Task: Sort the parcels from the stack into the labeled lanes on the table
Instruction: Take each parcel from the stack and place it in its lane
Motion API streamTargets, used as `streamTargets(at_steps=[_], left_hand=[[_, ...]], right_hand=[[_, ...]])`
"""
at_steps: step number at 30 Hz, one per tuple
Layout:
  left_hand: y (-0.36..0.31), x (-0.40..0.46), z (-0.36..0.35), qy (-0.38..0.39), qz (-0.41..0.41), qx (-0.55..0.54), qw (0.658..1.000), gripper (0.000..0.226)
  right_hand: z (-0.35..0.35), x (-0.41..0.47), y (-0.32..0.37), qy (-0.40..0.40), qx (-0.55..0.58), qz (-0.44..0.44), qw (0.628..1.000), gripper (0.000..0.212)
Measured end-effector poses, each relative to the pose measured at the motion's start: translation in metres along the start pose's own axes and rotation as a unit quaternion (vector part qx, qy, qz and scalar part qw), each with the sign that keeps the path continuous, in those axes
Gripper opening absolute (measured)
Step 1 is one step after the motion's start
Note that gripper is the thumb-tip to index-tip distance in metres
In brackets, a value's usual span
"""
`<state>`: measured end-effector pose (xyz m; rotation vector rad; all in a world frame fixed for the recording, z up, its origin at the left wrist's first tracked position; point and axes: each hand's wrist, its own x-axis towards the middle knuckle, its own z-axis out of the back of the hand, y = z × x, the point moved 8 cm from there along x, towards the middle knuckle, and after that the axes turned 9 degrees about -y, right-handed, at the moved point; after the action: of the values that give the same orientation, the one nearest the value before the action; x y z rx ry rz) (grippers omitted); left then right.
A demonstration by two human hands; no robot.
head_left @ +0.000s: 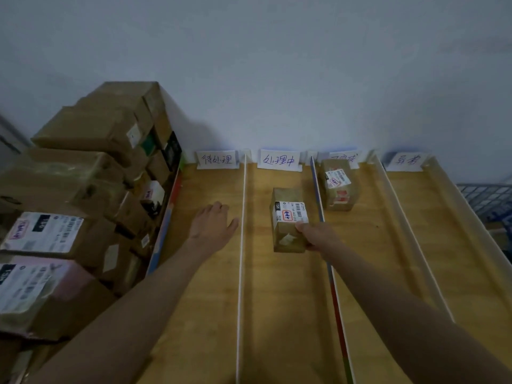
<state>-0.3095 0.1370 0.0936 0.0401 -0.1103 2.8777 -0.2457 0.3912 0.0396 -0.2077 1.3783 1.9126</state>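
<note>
A small brown parcel (288, 217) with a white shipping label lies in the second lane, under a handwritten card (278, 159). My right hand (315, 234) grips its near right corner. My left hand (212, 221) rests flat with straight fingers on the wood of the first lane, holding nothing. Another brown parcel (339, 185) sits at the far end of the third lane. The stack of cardboard parcels (83, 189) is piled at the left of the table.
White dividers (241, 259) split the wooden table (288, 314) into four lanes, each with a handwritten card at the wall. The fourth lane (443, 231) holds nothing. A blue crate (487, 199) stands beyond the right edge.
</note>
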Motion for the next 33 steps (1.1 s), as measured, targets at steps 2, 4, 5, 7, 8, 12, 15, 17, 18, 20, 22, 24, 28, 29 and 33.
streamTargets(at_steps=[2, 4, 5, 7, 8, 12, 15, 17, 18, 20, 22, 24, 28, 29, 33], left_hand=[[0.008, 0.016, -0.01, 0.004, 0.012, 0.0, 1.0, 0.051], [0.014, 0.032, -0.02, 0.013, 0.02, -0.002, 1.0, 0.052], [0.016, 0.039, -0.025, 0.016, 0.023, -0.006, 1.0, 0.053], [0.021, 0.052, -0.032, 0.025, 0.029, -0.016, 0.999, 0.054], [0.023, 0.059, -0.036, 0.029, 0.032, -0.017, 0.999, 0.054], [0.032, 0.087, -0.052, 0.037, 0.039, -0.01, 0.999, 0.053], [0.037, 0.104, -0.064, 0.035, 0.043, -0.012, 0.998, 0.053], [0.041, 0.113, -0.072, 0.035, 0.049, -0.017, 0.998, 0.053], [0.042, 0.117, -0.076, 0.035, 0.048, -0.016, 0.998, 0.053], [0.045, 0.123, -0.084, 0.036, 0.045, -0.012, 0.998, 0.052], [0.05, 0.129, -0.092, 0.037, 0.048, -0.011, 0.998, 0.052], [0.056, 0.132, -0.101, 0.04, 0.05, -0.008, 0.998, 0.052], [0.065, 0.132, -0.115, 0.049, 0.053, 0.001, 0.997, 0.053], [0.066, 0.132, -0.118, 0.051, 0.053, 0.004, 0.997, 0.053], [0.073, 0.13, -0.124, 0.051, 0.051, 0.013, 0.997, 0.052]], right_hand=[[-0.012, 0.017, 0.006, 0.001, -0.002, 0.007, 1.0, 0.035], [-0.023, 0.032, 0.011, -0.01, -0.006, 0.007, 1.0, 0.034], [-0.029, 0.04, 0.013, -0.014, -0.004, 0.005, 1.0, 0.033], [-0.044, 0.057, 0.016, -0.005, -0.011, -0.001, 1.0, 0.031], [-0.053, 0.066, 0.018, 0.002, -0.024, 0.0, 1.0, 0.031], [-0.08, 0.101, 0.031, 0.005, -0.07, 0.015, 0.997, 0.036], [-0.095, 0.125, 0.041, 0.006, -0.103, 0.027, 0.994, 0.037], [-0.104, 0.141, 0.042, 0.01, -0.104, 0.02, 0.994, 0.037], [-0.108, 0.147, 0.044, 0.01, -0.116, 0.025, 0.993, 0.037], [-0.115, 0.158, 0.049, 0.003, -0.141, 0.04, 0.989, 0.037], [-0.125, 0.168, 0.05, 0.01, -0.143, 0.041, 0.989, 0.036], [-0.135, 0.179, 0.053, 0.014, -0.137, 0.05, 0.989, 0.037], [-0.149, 0.195, 0.058, -0.009, -0.105, 0.042, 0.994, 0.035], [-0.152, 0.197, 0.059, -0.011, -0.103, 0.04, 0.994, 0.036], [-0.16, 0.211, 0.059, -0.018, -0.103, 0.019, 0.994, 0.041]])
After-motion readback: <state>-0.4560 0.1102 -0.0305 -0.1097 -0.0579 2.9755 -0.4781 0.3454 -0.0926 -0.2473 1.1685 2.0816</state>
